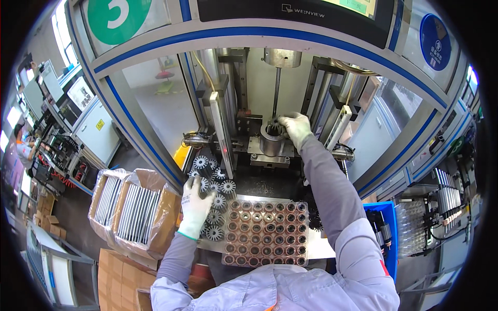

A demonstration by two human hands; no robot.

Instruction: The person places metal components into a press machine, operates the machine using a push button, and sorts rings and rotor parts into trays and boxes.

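Note:
My right hand [296, 129], in a white glove, reaches into the machine with its fingers closed at a dark slotted metal core [273, 129]. That core sits in the mouth of an upright steel cylinder [272, 142], below a thin vertical rod [277, 93]. The fingertips partly hide the core's top. My left hand [195, 203], also gloved, is over the left side of the bench with thumb and fingers apart. Around it stand several slotted metal cores [214, 216] with toothed, gear-like ends. I see nothing held in the left hand.
A clear tray of copper-coloured ring parts [265, 228] lies in front of my body. Boxes of metal shafts [137, 213] stand at left, and a blue bin [390, 220] at right. Upright white sensor bars [222, 135] flank the fixture. Another person [23, 147] works far left.

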